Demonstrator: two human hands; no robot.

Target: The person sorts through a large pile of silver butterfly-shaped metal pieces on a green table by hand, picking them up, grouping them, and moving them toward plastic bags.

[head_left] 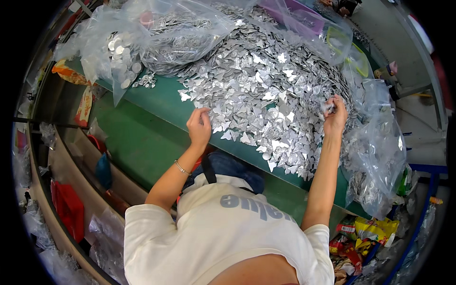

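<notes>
A wide heap of thin silver metal pieces (266, 92), many of them butterfly-shaped, spreads over the green table (156, 107). At the heap's near left edge is my left hand (199, 127), its fingers curled together; whatever is between the fingertips, if anything, is too small to tell. My right hand (336, 118) is over the right side of the heap, closed with its fingertips pinched. Small silver metal pieces (327, 108) show at those fingertips, their exact shape blurred.
Clear plastic bags of silver parts (183, 47) and round discs (121, 54) lie at the back left. Another clear bag (375, 152) hangs over the right edge. A purple bin (297, 16) stands behind the heap. A red basket (69, 211) sits at lower left.
</notes>
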